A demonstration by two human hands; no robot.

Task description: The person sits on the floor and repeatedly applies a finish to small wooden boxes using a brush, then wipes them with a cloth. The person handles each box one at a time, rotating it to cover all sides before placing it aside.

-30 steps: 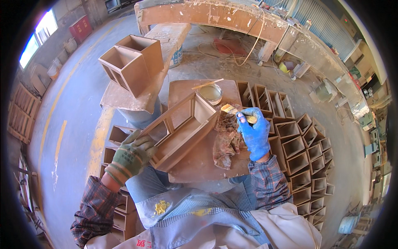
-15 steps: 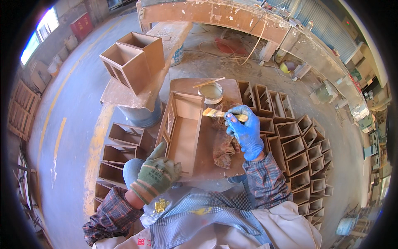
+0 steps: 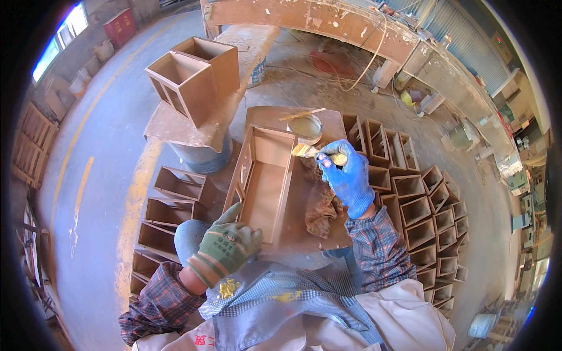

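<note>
An open-fronted brown wooden box (image 3: 263,199) lies on its back on a low board (image 3: 331,120) before me. My left hand (image 3: 227,245), in a green knitted glove, grips the box's near left corner, one finger stretched along its side. In a blue glove, my right hand (image 3: 346,178) is closed round the handle of a paintbrush (image 3: 305,151). The brush's yellowish bristles point left, at the far part of the box's right edge; whether they touch it I cannot tell. A crumpled stained rag (image 3: 322,216) lies beneath my right hand, right of the box.
Beyond the brush stands a round tub (image 3: 305,127) with a thin stick (image 3: 302,114) across it. Many similar boxes (image 3: 420,228) crowd the floor at right, with others (image 3: 175,184) at left. Two joined boxes (image 3: 196,79) stand on a bench (image 3: 175,128) at far left.
The paintbrush has shifted slightly up along the box's right edge with my right hand. My left hand stays at the box's near left corner. The whole view has shifted a little.
</note>
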